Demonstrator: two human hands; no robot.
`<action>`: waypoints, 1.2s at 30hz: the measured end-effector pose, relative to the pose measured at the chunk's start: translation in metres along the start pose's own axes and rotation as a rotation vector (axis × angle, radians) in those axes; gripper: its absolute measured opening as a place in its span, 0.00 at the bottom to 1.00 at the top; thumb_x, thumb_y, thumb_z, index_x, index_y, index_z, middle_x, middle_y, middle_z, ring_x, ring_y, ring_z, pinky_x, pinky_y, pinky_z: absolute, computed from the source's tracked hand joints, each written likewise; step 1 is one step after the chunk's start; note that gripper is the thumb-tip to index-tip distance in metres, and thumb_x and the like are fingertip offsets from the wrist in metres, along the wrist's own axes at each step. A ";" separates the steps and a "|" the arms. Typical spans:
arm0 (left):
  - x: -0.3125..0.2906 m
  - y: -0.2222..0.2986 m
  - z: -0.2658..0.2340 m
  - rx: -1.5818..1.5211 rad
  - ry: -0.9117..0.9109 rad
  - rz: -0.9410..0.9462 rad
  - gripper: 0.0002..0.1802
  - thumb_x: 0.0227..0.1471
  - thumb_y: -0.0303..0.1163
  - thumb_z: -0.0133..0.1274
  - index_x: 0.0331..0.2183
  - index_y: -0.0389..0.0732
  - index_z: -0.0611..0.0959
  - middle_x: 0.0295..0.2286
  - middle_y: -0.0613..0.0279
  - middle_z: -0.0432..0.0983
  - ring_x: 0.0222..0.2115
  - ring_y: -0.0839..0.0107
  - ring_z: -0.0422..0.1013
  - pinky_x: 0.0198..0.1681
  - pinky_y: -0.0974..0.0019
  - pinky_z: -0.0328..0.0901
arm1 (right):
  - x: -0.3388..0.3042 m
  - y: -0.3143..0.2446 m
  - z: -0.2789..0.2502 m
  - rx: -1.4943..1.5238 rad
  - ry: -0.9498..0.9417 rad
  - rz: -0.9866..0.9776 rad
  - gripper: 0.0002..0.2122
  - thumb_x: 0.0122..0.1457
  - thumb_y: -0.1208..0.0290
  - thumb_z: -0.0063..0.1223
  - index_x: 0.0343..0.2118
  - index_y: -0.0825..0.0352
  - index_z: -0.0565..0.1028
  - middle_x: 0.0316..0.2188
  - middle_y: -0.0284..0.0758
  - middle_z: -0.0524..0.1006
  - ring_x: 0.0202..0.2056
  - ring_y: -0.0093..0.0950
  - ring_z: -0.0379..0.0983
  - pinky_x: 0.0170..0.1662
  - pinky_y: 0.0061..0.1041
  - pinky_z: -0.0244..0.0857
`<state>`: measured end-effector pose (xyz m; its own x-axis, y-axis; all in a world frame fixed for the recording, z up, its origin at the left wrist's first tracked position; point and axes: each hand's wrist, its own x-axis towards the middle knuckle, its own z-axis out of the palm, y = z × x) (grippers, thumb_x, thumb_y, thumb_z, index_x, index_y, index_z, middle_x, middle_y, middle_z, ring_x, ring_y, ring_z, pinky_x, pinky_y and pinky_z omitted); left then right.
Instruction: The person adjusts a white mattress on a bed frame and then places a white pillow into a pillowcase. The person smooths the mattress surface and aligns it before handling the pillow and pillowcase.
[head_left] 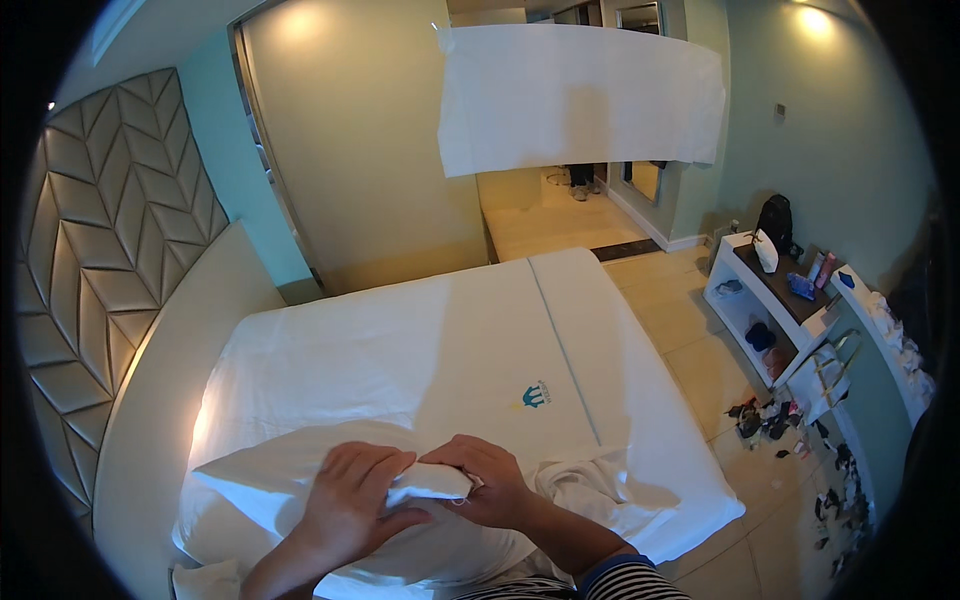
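A white pillow [285,465] in a white case lies across the near side of the bed, its pointed corner toward the left. My left hand [350,495] presses onto it, fingers bent over its top and thumb stretched along the cloth, gripping a fold. Between my hands a gathered white end of the pillowcase [430,483] sticks up. My right hand [490,480] is closed on that end, its fingertips partly hidden by the cloth; a small loose thread or tie shows there.
The bed [480,340] has a white sheet with a thin stripe and a small printed emblem. Crumpled white cloth [590,485] lies right of my arm. A padded headboard [110,220] stands left. At right are a low cabinet [760,310] and scattered small items [770,415] on the floor.
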<state>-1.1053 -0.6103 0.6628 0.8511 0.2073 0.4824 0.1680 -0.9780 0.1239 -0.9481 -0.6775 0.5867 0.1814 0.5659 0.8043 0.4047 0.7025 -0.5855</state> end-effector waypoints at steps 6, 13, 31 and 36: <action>-0.003 -0.024 0.019 -0.023 -0.097 -0.034 0.17 0.25 0.32 0.61 0.25 0.40 0.76 0.21 0.59 0.69 0.24 0.63 0.67 0.26 0.65 0.62 | -0.021 0.018 0.003 0.121 0.018 0.076 0.18 0.42 0.75 0.55 0.38 0.69 0.67 0.31 0.37 0.71 0.32 0.29 0.68 0.35 0.24 0.61; -0.010 -0.025 0.021 -0.157 0.091 -0.211 0.16 0.23 0.27 0.62 0.24 0.41 0.77 0.18 0.62 0.67 0.21 0.65 0.65 0.23 0.65 0.62 | -0.103 0.059 0.008 -0.141 0.096 0.523 0.17 0.48 0.68 0.51 0.40 0.70 0.65 0.38 0.40 0.68 0.37 0.29 0.66 0.39 0.24 0.60; -0.016 -0.021 0.023 -0.118 0.134 -0.174 0.19 0.23 0.28 0.64 0.24 0.38 0.75 0.20 0.59 0.67 0.21 0.63 0.65 0.21 0.66 0.62 | -0.136 0.065 0.035 0.053 0.239 0.626 0.06 0.46 0.75 0.50 0.27 0.68 0.68 0.24 0.37 0.70 0.23 0.27 0.69 0.26 0.21 0.63; -0.019 -0.021 0.026 -0.140 0.127 -0.197 0.18 0.23 0.29 0.64 0.22 0.38 0.75 0.18 0.59 0.66 0.18 0.64 0.64 0.19 0.66 0.60 | -0.142 0.074 0.035 -0.095 0.042 0.525 0.08 0.44 0.77 0.52 0.29 0.68 0.67 0.24 0.36 0.69 0.22 0.27 0.68 0.26 0.21 0.64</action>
<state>-1.1120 -0.5940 0.6283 0.7378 0.4034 0.5412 0.2460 -0.9073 0.3409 -0.9751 -0.6903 0.4258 0.4158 0.8117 0.4102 0.3289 0.2863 -0.8999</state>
